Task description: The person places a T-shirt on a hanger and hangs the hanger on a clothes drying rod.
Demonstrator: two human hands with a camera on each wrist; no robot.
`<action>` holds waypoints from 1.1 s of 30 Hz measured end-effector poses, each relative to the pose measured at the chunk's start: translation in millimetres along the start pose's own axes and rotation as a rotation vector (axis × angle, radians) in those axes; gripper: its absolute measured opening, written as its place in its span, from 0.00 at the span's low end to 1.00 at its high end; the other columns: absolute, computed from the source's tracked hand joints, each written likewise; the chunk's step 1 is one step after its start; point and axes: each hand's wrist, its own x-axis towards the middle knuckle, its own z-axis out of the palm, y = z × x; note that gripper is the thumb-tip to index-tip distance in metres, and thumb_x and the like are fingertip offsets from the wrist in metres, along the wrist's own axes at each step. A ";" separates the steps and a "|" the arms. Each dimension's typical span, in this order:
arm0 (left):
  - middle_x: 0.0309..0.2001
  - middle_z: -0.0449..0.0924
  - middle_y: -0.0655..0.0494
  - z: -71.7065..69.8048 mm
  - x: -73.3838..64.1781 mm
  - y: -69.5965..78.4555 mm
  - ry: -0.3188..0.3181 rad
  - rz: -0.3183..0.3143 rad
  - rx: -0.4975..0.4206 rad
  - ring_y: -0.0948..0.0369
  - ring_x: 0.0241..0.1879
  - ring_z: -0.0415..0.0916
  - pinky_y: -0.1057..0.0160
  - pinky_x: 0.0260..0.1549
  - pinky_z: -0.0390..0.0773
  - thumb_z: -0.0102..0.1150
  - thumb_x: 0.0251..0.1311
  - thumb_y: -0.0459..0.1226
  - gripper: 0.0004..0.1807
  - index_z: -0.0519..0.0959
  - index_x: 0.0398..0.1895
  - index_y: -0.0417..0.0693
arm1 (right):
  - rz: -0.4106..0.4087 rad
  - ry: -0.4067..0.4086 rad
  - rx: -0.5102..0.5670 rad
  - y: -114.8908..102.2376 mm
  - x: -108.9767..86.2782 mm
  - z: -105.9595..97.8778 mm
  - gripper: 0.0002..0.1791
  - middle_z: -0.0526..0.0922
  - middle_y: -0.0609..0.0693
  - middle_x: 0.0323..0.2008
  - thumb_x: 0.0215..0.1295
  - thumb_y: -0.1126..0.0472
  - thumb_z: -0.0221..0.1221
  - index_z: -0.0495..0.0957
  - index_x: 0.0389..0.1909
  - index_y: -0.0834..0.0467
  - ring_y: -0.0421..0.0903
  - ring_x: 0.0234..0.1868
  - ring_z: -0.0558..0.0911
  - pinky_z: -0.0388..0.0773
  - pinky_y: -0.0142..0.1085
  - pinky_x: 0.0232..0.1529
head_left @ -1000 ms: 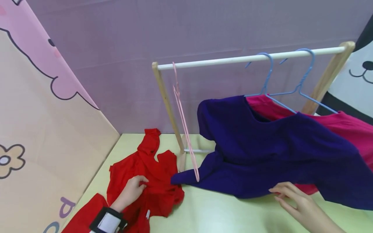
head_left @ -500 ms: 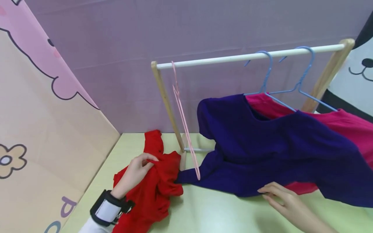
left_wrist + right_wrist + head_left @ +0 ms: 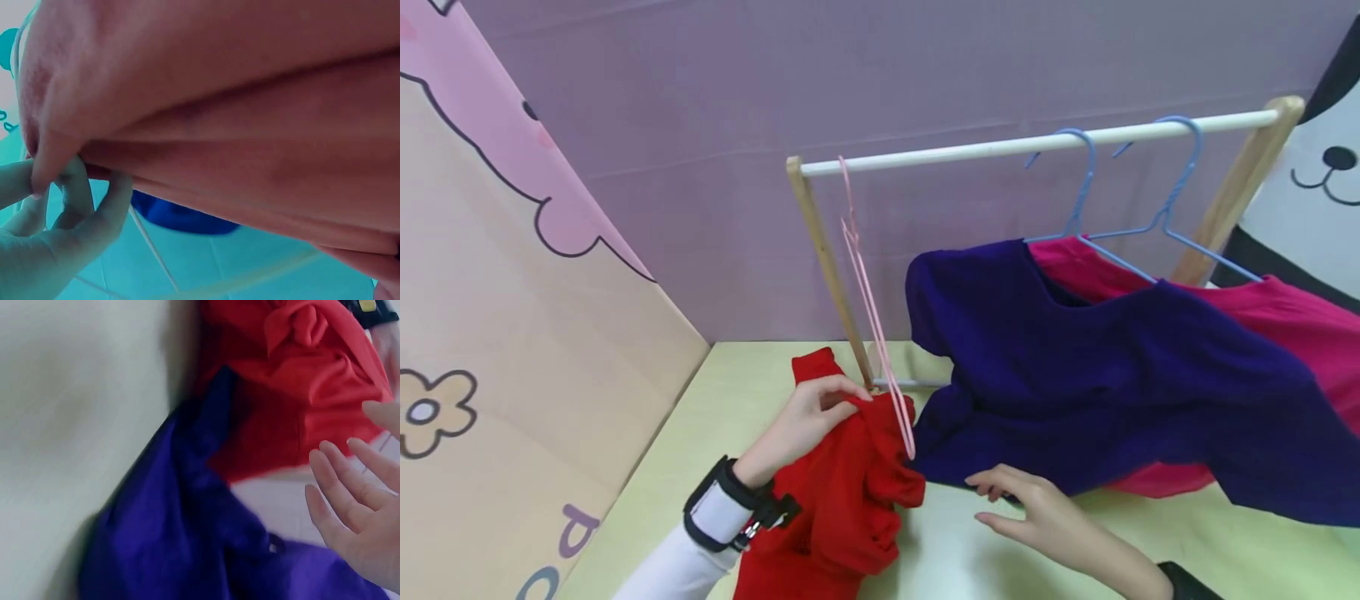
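My left hand (image 3: 808, 425) pinches the upper edge of a red garment (image 3: 842, 492) and holds it up beside the pink hanger (image 3: 870, 308). In the left wrist view the cloth (image 3: 250, 137) drapes down from between thumb and fingers. The pink hanger hangs from the rack's left end and overlaps the red cloth in the head view. My right hand (image 3: 1037, 517) is in front of the lower edge of a dark blue shirt (image 3: 1075, 383), its fingers loosely bent and nothing between them. In the right wrist view its fingers (image 3: 337, 487) spread towards the red cloth.
A small rack with a white rail (image 3: 955, 153) and wooden posts stands on the pale yellow table (image 3: 700, 417). Two blue hangers (image 3: 1084, 192) carry the dark blue shirt and a magenta shirt (image 3: 1300, 325). A printed cloth wall (image 3: 550, 333) closes off the left side.
My left hand has pinched the red garment, lifted it and carried it right, to the pink hanger. My right hand has moved left along the dark blue shirt's lower edge.
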 end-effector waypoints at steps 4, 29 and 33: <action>0.39 0.77 0.49 13.3 7.6 4.1 -0.050 0.014 -0.054 0.59 0.37 0.71 0.59 0.34 0.72 0.48 0.55 0.25 0.10 0.77 0.37 0.44 | 0.067 -0.048 -0.045 -8.1 13.6 11.6 0.23 0.78 0.42 0.35 0.48 0.50 0.63 0.73 0.47 0.52 0.38 0.33 0.76 0.77 0.37 0.31; 0.29 0.68 0.58 84.6 -26.0 1.3 0.144 0.439 0.457 0.66 0.30 0.66 0.70 0.29 0.72 0.64 0.42 0.31 0.13 0.71 0.31 0.49 | 0.830 -0.063 0.788 6.7 40.0 21.5 0.18 0.81 0.49 0.27 0.61 0.59 0.52 0.69 0.44 0.71 0.43 0.27 0.79 0.77 0.31 0.28; 0.31 0.70 0.62 107.6 -51.7 -6.3 -0.081 0.673 0.744 0.67 0.32 0.65 0.75 0.32 0.64 0.60 0.47 0.39 0.09 0.72 0.33 0.52 | 0.866 -0.038 0.813 6.9 44.0 18.5 0.18 0.81 0.47 0.28 0.61 0.58 0.52 0.70 0.44 0.70 0.42 0.28 0.78 0.77 0.30 0.29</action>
